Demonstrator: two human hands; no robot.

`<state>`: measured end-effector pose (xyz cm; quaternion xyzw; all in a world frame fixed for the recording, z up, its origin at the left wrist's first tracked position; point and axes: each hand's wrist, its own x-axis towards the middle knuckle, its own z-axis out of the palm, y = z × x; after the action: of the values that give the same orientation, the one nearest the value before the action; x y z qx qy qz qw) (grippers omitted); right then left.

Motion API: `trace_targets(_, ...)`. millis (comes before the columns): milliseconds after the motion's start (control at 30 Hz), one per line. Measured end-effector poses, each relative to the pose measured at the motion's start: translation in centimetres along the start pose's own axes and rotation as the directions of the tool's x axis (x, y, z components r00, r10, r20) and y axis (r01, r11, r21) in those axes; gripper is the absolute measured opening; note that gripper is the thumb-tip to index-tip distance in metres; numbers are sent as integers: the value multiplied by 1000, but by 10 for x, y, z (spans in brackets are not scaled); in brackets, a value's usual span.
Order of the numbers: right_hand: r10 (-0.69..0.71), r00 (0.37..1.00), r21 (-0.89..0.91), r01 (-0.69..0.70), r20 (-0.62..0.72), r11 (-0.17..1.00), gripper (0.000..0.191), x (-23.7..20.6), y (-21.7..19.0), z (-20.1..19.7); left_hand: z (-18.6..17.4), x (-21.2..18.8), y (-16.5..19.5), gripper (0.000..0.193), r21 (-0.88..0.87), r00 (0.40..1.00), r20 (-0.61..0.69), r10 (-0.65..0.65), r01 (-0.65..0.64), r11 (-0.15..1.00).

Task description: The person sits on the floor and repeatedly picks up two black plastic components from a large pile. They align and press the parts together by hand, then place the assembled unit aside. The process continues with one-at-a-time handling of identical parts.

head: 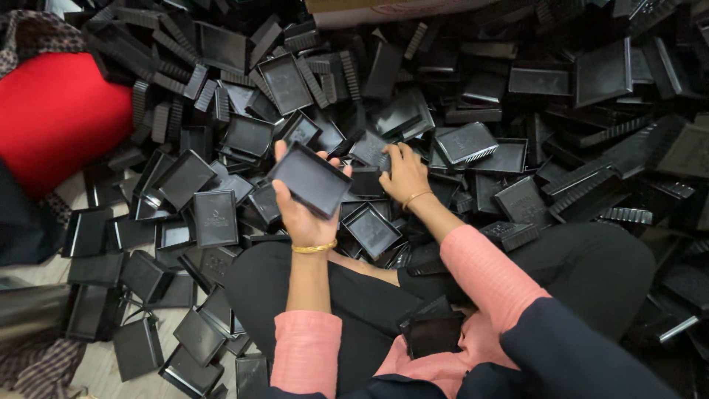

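Floor point(96, 366) of pale boards shows only at lower left; nearly all the rest is buried under a loose heap of black plastic trays point(517, 111), small, shallow and rectangular, lying at every angle, some face up, some on edge, some showing ribbed sides. Person sits cross-legged in black trousers at the near edge of the heap, pink sleeves pushed up the forearms, a gold bangle on each wrist. Left hand point(299, 210) is raised above the pile and clamped on one black tray point(310, 179): thumb over the near left rim, fingers curled behind the far edge, tray tilted with its hollow face toward the camera. Right hand point(405, 174) lies palm down on the heap just right of that tray, fingers spread and bent onto the pieces beneath; whether it grips any single piece cannot be told. An open-faced tray point(371, 230) rests directly below and between the two wrists, touching its neighbours. Another dark tray point(432, 332) sits in the lap against the pink garment. Red cushion point(59, 118) lies at upper left, partly overlapped by trays at its right edge. A cardboard box edge point(384, 11) shows at top centre.
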<state>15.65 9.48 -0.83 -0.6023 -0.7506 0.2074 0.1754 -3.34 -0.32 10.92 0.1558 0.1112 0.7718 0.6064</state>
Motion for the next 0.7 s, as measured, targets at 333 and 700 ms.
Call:
trace_targets(333,-29,994,194,49,-101,980,70,-25,-13,-38,-51,17,-44,66,143,919,-394,25,34,989)
trace_targets(700,34,994,615,-89,102,783,63,-129,-60,-93,-52,7,-78,68,487,913,-382,-140,328,809)
